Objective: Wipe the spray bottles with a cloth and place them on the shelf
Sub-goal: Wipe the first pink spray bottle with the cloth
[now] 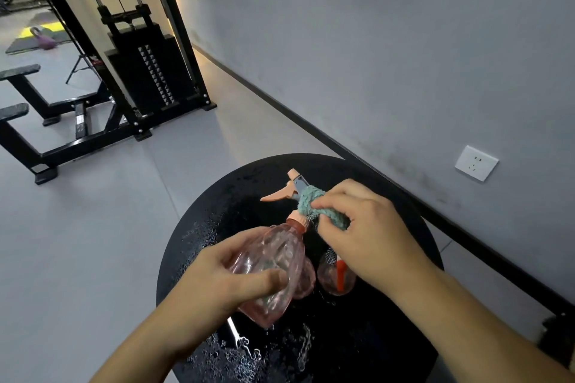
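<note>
Left hand (224,283) is curled round the belly of the clear pink ribbed plastic spray bottle (273,261), thumb across its near side, holding it above the round black wet table (199,246). Bottle's long axis runs from that grip up and away, tilted right; its peach trigger head (287,188) is the far end. Right hand (367,227) pinches a teal fluffy cloth (314,205) wrapped around the neck, just beyond the left grip. I judge wiping is mid-way: the head is being done, and the next stroke runs along the axis. A second pink spray bottle (334,277) stands on the table under the right wrist. No shelf in view.
</note>
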Demonstrator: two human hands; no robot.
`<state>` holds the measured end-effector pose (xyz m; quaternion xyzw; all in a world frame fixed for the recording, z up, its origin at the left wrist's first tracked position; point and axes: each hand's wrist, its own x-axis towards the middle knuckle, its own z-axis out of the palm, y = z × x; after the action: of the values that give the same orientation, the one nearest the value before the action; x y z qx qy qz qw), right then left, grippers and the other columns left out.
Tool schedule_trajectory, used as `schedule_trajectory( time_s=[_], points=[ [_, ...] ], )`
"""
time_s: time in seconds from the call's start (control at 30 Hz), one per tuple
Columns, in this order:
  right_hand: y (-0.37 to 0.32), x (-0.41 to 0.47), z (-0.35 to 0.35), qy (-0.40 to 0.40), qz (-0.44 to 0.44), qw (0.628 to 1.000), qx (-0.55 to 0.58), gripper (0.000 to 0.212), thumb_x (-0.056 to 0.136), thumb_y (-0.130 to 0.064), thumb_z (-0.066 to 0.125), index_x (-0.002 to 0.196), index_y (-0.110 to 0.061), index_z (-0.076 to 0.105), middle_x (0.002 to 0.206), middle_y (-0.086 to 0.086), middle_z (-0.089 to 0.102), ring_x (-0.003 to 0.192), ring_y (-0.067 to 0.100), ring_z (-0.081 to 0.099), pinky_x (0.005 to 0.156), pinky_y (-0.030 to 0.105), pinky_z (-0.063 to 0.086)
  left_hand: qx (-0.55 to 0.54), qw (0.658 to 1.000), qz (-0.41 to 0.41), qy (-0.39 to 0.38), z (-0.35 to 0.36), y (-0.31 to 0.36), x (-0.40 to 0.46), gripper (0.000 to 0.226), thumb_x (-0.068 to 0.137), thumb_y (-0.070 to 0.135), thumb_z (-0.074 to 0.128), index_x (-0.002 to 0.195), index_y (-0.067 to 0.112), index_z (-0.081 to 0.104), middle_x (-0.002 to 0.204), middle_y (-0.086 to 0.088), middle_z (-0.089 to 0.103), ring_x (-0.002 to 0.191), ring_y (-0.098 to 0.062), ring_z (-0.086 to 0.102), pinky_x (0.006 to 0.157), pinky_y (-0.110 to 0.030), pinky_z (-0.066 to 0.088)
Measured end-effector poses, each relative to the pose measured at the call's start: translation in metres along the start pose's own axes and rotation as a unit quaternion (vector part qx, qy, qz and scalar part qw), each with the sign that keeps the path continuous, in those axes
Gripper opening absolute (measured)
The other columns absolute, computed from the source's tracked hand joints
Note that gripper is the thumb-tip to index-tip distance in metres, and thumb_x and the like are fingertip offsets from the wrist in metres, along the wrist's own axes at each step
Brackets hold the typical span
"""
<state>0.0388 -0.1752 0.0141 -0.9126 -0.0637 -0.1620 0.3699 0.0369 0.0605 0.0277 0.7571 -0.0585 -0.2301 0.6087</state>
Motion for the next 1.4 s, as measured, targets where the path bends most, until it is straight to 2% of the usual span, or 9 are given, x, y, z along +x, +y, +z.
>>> schedule_trajectory(
  time_s=[0.1,0.17,0.27,0.4,0.57,0.87,1.07,1.23,1.4],
  points=[
    [-0.002,-0.001,0.003,0.019,0.0,1.0,-0.004,0.025,0.095,-0.015,0.065,0.117,-0.022,0.075,0.107,-0.02,0.059,0.105,0.003,0.059,0.088,0.024,0.056,-0.003,1.0,0.0,0.002,0.001,0.001,0.0,0.055,0.068,0.018,0.097,0.113,0.043,0.078,0.107,-0.003,0.082,0.091,-0.027,0.081,0.075,-0.031,0.064],
    [-0.006,-0.002,0.003,0.014,-0.011,1.0,0.003,0.025,0.095,-0.015,0.065,0.116,-0.021,0.075,0.107,-0.021,0.059,0.106,0.002,0.059,0.089,0.019,0.054,-0.001,1.0,0.004,0.003,-0.001,0.002,0.001,0.054,0.066,0.021,0.092,0.111,0.046,0.077,0.107,-0.002,0.082,0.092,-0.026,0.081,0.075,-0.031,0.064],
    [-0.005,-0.002,-0.002,-0.012,0.001,1.0,0.017,0.022,0.095,-0.017,0.066,0.112,-0.024,0.076,0.106,-0.021,0.059,0.103,-0.003,0.06,0.081,0.006,0.048,-0.002,1.0,0.007,0.006,-0.004,0.002,0.0,0.053,0.064,0.023,0.088,0.112,0.045,0.078,0.108,-0.003,0.082,0.091,-0.025,0.081,0.074,-0.028,0.063],
    [0.004,0.001,-0.005,0.004,0.043,0.999,0.017,0.021,0.092,-0.019,0.067,0.109,-0.026,0.077,0.103,-0.019,0.061,0.094,-0.002,0.061,0.072,0.008,0.048,0.0,1.0,0.007,0.01,-0.005,-0.001,0.003,0.06,0.062,0.024,0.091,0.117,0.041,0.077,0.111,-0.004,0.081,0.093,-0.029,0.081,0.078,-0.036,0.064],
    [-0.002,-0.003,0.001,0.013,0.011,1.0,0.019,0.026,0.096,-0.017,0.067,0.119,-0.023,0.075,0.109,-0.022,0.06,0.104,-0.002,0.06,0.084,0.003,0.046,-0.016,1.0,0.008,0.009,-0.002,0.001,0.005,0.057,0.063,0.022,0.09,0.116,0.039,0.078,0.109,-0.007,0.081,0.093,-0.031,0.08,0.074,-0.036,0.064],
    [0.0,-0.004,0.001,-0.008,0.069,0.998,-0.003,0.015,0.09,-0.024,0.066,0.102,-0.027,0.074,0.103,-0.019,0.058,0.089,0.001,0.062,0.072,0.02,0.056,-0.032,0.998,-0.004,0.052,-0.001,-0.003,0.007,0.059,0.059,0.021,0.092,0.114,0.038,0.08,0.109,-0.007,0.081,0.093,-0.034,0.08,0.08,-0.045,0.063],
    [-0.004,-0.002,0.0,0.032,0.031,0.999,0.025,0.022,0.095,-0.016,0.067,0.114,-0.022,0.075,0.108,-0.02,0.06,0.1,-0.004,0.061,0.079,0.002,0.047,-0.016,1.0,-0.013,0.021,0.0,-0.001,0.005,0.064,0.061,0.017,0.09,0.121,0.032,0.077,0.108,-0.008,0.082,0.092,-0.031,0.081,0.074,-0.034,0.063],
    [-0.008,-0.007,0.003,-0.024,0.01,0.999,0.036,0.021,0.095,-0.02,0.066,0.113,-0.026,0.075,0.109,-0.022,0.058,0.105,-0.005,0.059,0.081,0.002,0.046,-0.005,1.0,-0.014,0.026,-0.001,0.002,0.005,0.059,0.062,0.016,0.09,0.118,0.033,0.078,0.107,-0.007,0.082,0.09,-0.033,0.08,0.073,-0.038,0.066],
    [-0.004,-0.001,-0.003,0.033,0.029,0.998,0.034,0.021,0.095,-0.014,0.067,0.113,-0.019,0.076,0.106,-0.02,0.059,0.101,-0.006,0.06,0.077,0.0,0.045,0.019,1.0,-0.019,0.014,-0.003,0.001,0.005,0.06,0.061,0.02,0.091,0.116,0.039,0.078,0.108,-0.003,0.082,0.093,-0.027,0.08,0.075,-0.028,0.063]
  ],
)
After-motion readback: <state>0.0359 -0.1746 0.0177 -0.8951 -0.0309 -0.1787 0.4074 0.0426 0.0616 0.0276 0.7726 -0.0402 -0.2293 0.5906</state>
